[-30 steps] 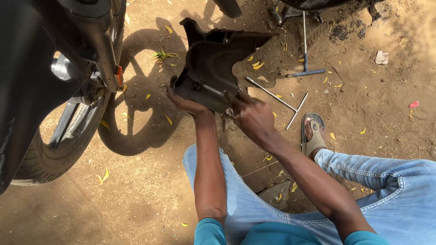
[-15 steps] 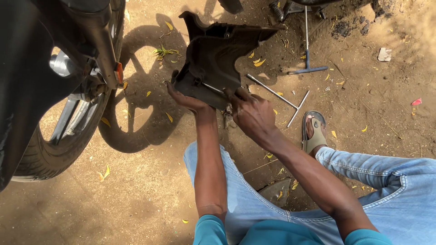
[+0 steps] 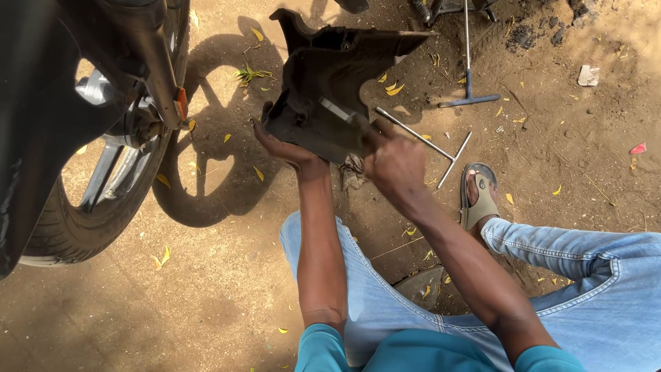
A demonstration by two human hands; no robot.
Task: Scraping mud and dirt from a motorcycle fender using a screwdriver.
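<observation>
A black plastic motorcycle body panel (image 3: 330,76) is held up over the dirt ground in front of me. My left hand (image 3: 282,146) grips its lower left edge from underneath. My right hand (image 3: 394,160) is closed around a slim metal tool (image 3: 337,110) whose shaft is pressed against the panel's lower part. Both forearms reach forward over my knees in blue jeans.
A motorcycle wheel (image 3: 89,200) with its fork stands at the left. Two T-handle wrenches (image 3: 430,146) (image 3: 468,76) lie on the dirt beyond the panel. My sandalled foot (image 3: 478,193) rests at the right. Yellow leaves are scattered about.
My right hand has shifted slightly right and up along the panel's lower edge with the tool. The panel stays held in my left hand.
</observation>
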